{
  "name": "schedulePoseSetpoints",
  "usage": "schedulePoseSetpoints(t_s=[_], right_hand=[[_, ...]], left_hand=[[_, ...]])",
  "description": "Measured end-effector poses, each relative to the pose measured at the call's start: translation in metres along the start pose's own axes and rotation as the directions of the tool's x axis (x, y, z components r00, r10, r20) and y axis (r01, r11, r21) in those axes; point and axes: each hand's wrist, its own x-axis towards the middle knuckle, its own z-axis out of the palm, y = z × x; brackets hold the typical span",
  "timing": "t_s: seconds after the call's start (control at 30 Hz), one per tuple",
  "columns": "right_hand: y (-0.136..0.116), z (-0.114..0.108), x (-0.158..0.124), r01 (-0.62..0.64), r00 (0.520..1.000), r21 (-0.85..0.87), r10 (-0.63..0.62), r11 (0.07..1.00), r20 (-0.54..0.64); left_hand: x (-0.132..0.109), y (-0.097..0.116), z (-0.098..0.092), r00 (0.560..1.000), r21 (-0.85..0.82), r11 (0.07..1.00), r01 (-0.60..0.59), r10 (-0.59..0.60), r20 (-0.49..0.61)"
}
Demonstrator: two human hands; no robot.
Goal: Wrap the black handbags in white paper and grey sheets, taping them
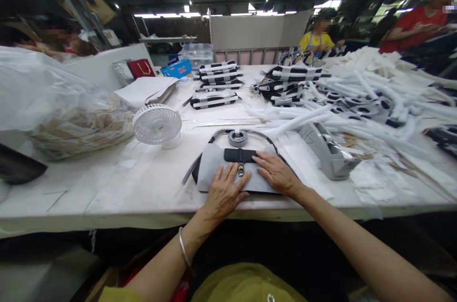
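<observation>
A black handbag (pixel 240 155) with a small metal clasp lies flat near the table's front edge, mostly covered by a grey wrapping sheet (pixel 210 169). My left hand (pixel 224 191) presses flat on the sheet's lower left, fingers spread. My right hand (pixel 276 172) lies flat on the sheet's right side, fingers stretched toward the clasp. A roll of grey tape (pixel 237 137) sits just behind the bag, inside the loop of its strap.
A small white fan (pixel 157 124) stands left of the bag. A grey tape dispenser (pixel 330 152) sits to the right. Stacks of wrapped black bags (pixel 218 81) and heaps of white paper rolls (pixel 371 88) fill the back and right. A plastic bag (pixel 53 102) bulges at left. People work at the far side.
</observation>
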Motion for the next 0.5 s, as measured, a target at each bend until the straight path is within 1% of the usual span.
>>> schedulePoseSetpoints(t_s=[0.1,0.2,0.3,0.43,0.5], right_hand=[[0.000,0.000,-0.002,0.012,0.998,-0.005,-0.012,1.000,-0.069],[-0.002,-0.002,-0.010,-0.032,0.990,-0.044,0.025,0.999,-0.139],[-0.004,-0.002,-0.024,-0.085,0.982,-0.066,0.073,0.994,-0.175],[-0.004,-0.003,-0.047,-0.110,0.971,-0.020,0.103,0.994,-0.215],[-0.007,-0.008,-0.059,-0.140,0.965,-0.001,0.137,0.990,-0.223]], left_hand=[[0.000,0.002,0.000,1.000,0.009,1.000,0.018,-0.018,-0.018],[-0.001,0.003,0.001,0.999,-0.002,1.000,0.016,-0.016,-0.037],[-0.002,0.002,0.003,0.999,-0.013,1.000,0.018,-0.018,-0.047],[-0.001,0.002,0.005,0.998,-0.005,1.000,0.028,-0.028,-0.047],[0.000,0.002,0.005,0.998,-0.001,1.000,0.027,-0.027,-0.054]])
